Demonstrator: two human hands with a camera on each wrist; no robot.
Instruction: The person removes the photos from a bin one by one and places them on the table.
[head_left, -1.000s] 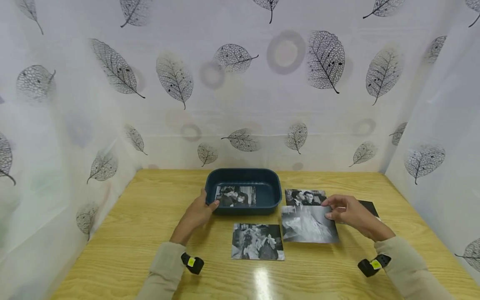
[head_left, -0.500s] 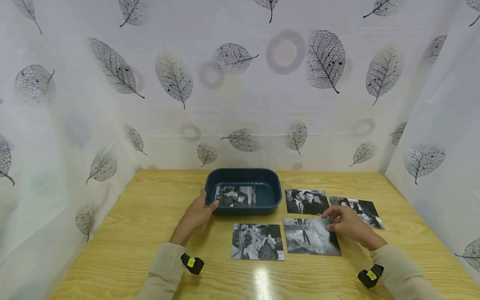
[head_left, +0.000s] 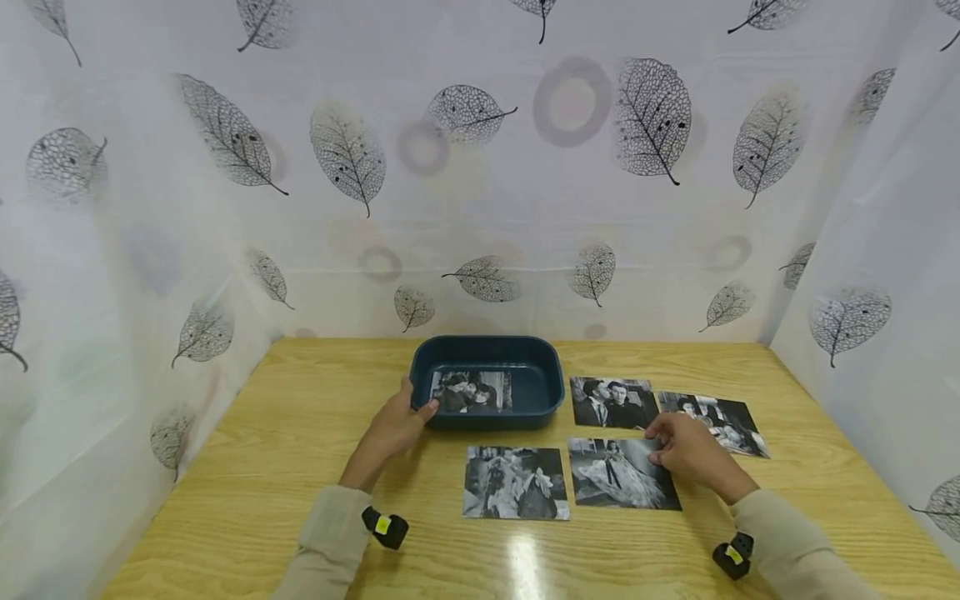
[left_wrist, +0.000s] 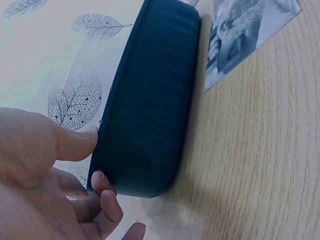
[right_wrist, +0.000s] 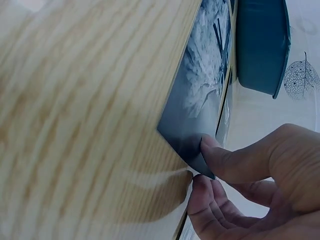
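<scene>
My left hand point(head_left: 386, 437) grips the left end of a dark blue tray point(head_left: 487, 422), thumb over the rim and fingers against the outside in the left wrist view. Inside the tray lies a black-and-white photo point(head_left: 474, 393) of people close together. My right hand point(head_left: 696, 450) pinches the far right corner of another photo point(head_left: 618, 475), which shows a figure in a wide pale dress. The right wrist view has the thumb on top of this photo point(right_wrist: 192, 100) and fingertips under its edge, with the corner bent. It lies low over the table, nearly flat.
A photo of two people in dark clothes point(head_left: 611, 405) lies right of the tray, with another photo point(head_left: 723, 423) beyond it. A fourth loose photo point(head_left: 516, 483) is in front of the tray. Leaf-print curtain point(head_left: 480, 183) surrounds the wooden table point(head_left: 300, 400).
My right hand has lowered the dress photo toward me, tilting it flatter onto the table, and the two photos behind it now show more fully. The left hand and tray have stayed put.
</scene>
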